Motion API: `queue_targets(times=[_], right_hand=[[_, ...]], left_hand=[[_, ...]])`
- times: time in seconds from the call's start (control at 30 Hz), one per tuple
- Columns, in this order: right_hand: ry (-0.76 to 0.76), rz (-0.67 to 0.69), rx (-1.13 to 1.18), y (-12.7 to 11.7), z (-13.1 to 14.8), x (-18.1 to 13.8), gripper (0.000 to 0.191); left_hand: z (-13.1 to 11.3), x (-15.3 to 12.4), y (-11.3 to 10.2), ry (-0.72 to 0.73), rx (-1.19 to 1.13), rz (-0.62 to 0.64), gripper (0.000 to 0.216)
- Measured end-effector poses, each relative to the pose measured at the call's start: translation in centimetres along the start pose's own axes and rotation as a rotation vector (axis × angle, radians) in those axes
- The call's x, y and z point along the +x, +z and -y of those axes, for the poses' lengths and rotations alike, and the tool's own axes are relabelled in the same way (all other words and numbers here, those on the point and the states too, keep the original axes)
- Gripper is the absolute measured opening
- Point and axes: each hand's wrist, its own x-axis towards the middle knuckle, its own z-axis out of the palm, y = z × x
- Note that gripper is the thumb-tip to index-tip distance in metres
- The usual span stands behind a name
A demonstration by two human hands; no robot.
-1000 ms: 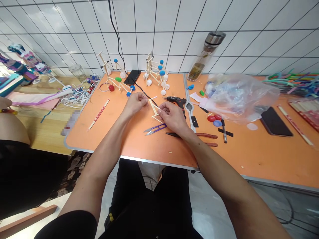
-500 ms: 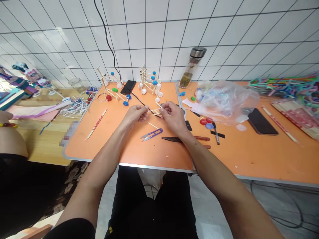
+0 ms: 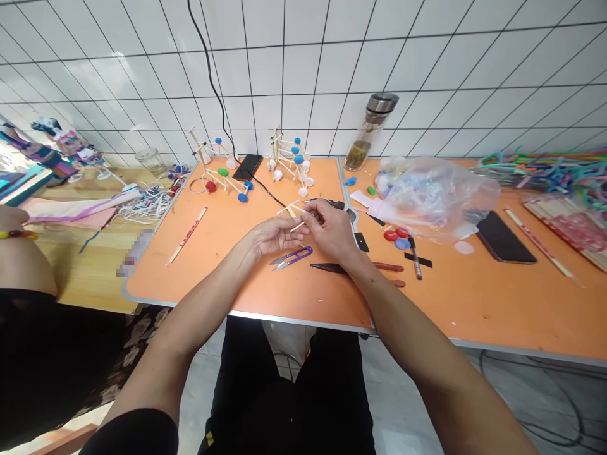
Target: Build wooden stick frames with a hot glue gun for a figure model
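Note:
My right hand (image 3: 328,229) is closed in a pinch on a small frame of thin wooden sticks (image 3: 293,209), held above the orange table (image 3: 246,278). My left hand (image 3: 279,235) meets it from the left, palm turned partly up, with its thumb and curled fingers at the sticks. The fingertips hide where the sticks join. Just below the hands lie purple thread snips (image 3: 294,256). Pliers with red-brown handles (image 3: 327,268) rest under my right wrist, partly covered by it.
Stick models with coloured balls (image 3: 222,172) stand at the back, near a phone (image 3: 248,167) and a cable. A tea bottle (image 3: 370,133) leans right of them. A plastic bag (image 3: 441,196), a marker (image 3: 415,258) and another phone (image 3: 506,237) lie right. Someone's arm (image 3: 23,259) is at left.
My left hand has moved right and turned its palm upward, coming up against my right hand at the sticks. The view has shifted slightly.

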Motion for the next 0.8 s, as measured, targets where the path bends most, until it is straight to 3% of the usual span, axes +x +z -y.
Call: queue_targets(times=[0.2, 0.4, 0.8], right_hand=[[0.004, -0.165, -0.026, -0.8, 0.0, 0.4, 0.013], [-0.033, -0.066, -0.081, -0.3, -0.3, 0.3, 0.012], [-0.078, 0.082, -0.184, 0.5, -0.5, -0.5, 0.017]], left_hand=[[-0.7, -0.3, -0.3, 0.222, 0.01, -0.105, 0.013], [-1.1, -0.1, -1.0, 0.387, -0.049, -0.138, 0.01], [-0.9, -0.1, -0.7, 0.456, 0.004, -0.138, 0.009]])
